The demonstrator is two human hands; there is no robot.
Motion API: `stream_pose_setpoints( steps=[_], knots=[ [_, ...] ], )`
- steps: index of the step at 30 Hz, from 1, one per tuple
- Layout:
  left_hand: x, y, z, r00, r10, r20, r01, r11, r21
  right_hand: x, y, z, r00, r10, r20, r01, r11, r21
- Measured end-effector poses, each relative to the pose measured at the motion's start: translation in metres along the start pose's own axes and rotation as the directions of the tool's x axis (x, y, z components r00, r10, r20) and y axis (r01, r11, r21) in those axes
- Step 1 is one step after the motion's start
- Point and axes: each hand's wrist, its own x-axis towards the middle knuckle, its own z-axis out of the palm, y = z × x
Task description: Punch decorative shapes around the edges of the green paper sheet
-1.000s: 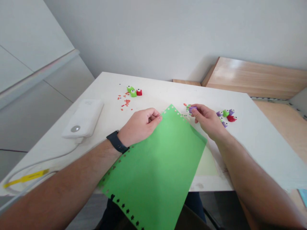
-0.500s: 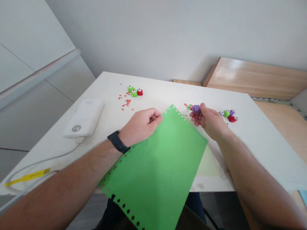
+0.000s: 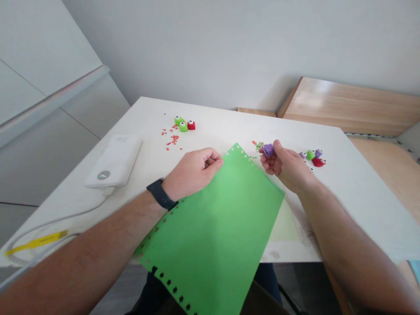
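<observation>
A green paper sheet (image 3: 213, 223) lies tilted across the white table (image 3: 354, 192) and hangs over its near edge; small shapes are punched along its left and top edges. My left hand (image 3: 192, 173), with a dark watch on the wrist, pinches the sheet's top left edge. My right hand (image 3: 288, 168) is lifted just beyond the sheet's top right edge and holds a small purple craft punch (image 3: 268, 150) between thumb and fingers.
Several small punches, purple, green and red (image 3: 313, 156), sit right of my right hand. Three more, green and red (image 3: 184, 124), stand at the back with red paper bits (image 3: 172, 140) nearby. A white power bank (image 3: 114, 162) with cable lies left. Wooden boards (image 3: 348, 105) lean at the back right.
My right hand has lifted the purple punch off the table and turned it upward. My left hand and the green sheet have stayed in place.
</observation>
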Motion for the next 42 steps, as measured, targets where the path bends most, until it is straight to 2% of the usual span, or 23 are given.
stream_pose_setpoints(
  steps=[9, 12, 14, 15, 17, 19, 20, 23, 26, 29, 32, 36, 40, 42],
  knots=[
    [0.001, 0.0, 0.0, 1.0, 0.008, 0.002, -0.009, 1.0, 0.006, -0.003, -0.002, 0.004, 1.0, -0.006, 0.008, 0.007, 0.998, -0.068],
    [0.0, 0.001, 0.0, 1.0, 0.007, 0.006, -0.007, 1.0, 0.008, 0.0, 0.003, 0.001, 0.996, -0.092, -0.022, 0.089, 0.988, -0.128],
    [0.0, 0.001, 0.0, 1.0, 0.009, 0.009, -0.009, 1.0, 0.01, 0.003, 0.007, -0.002, 0.974, -0.211, -0.081, 0.18, 0.942, -0.285],
    [0.0, 0.0, 0.0, 1.0, 0.01, 0.01, -0.01, 1.0, 0.012, 0.004, 0.009, -0.004, 0.952, -0.286, -0.112, 0.22, 0.889, -0.402],
    [0.0, 0.0, 0.0, 1.0, 0.015, 0.005, -0.015, 1.0, 0.019, 0.006, 0.011, -0.008, 0.891, -0.433, -0.138, 0.254, 0.726, -0.639],
    [0.0, 0.0, -0.001, 1.0, 0.018, 0.0, -0.018, 0.999, 0.026, 0.007, 0.012, -0.011, 0.838, -0.535, -0.104, 0.248, 0.545, -0.801],
    [0.0, 0.0, -0.001, 1.0, 0.02, -0.001, -0.02, 0.999, 0.029, 0.007, 0.012, -0.012, 0.827, -0.558, -0.07, 0.239, 0.462, -0.854],
    [0.0, -0.001, -0.001, 1.0, 0.025, -0.002, -0.025, 0.999, 0.038, 0.007, 0.011, -0.014, 0.85, -0.524, 0.046, 0.213, 0.263, -0.941],
    [0.0, -0.002, -0.001, 1.0, 0.03, -0.001, -0.03, 0.999, 0.043, 0.006, 0.011, -0.015, 0.887, -0.454, 0.088, 0.179, 0.163, -0.97],
    [0.0, -0.002, 0.0, 1.0, 0.027, 0.006, -0.028, 0.999, 0.041, 0.006, 0.01, -0.015, 0.904, -0.421, 0.073, 0.135, 0.119, -0.984],
    [0.0, -0.001, 0.0, 1.0, 0.013, 0.006, -0.014, 0.999, 0.039, 0.006, 0.01, -0.017, 0.891, -0.452, 0.03, 0.092, 0.115, -0.989],
    [0.0, -0.001, 0.001, 1.0, 0.015, 0.009, -0.015, 0.999, 0.035, 0.006, 0.01, -0.02, 0.896, -0.442, 0.037, 0.096, 0.112, -0.989],
    [0.001, -0.002, 0.0, 1.0, 0.014, 0.013, -0.014, 1.0, 0.024, 0.005, 0.008, -0.019, 0.812, -0.584, 0.016, 0.134, 0.158, -0.978],
    [0.0, -0.003, 0.001, 1.0, 0.014, 0.009, -0.014, 1.0, 0.027, 0.004, 0.007, -0.019, 0.788, -0.615, 0.016, 0.157, 0.176, -0.972]
  ],
)
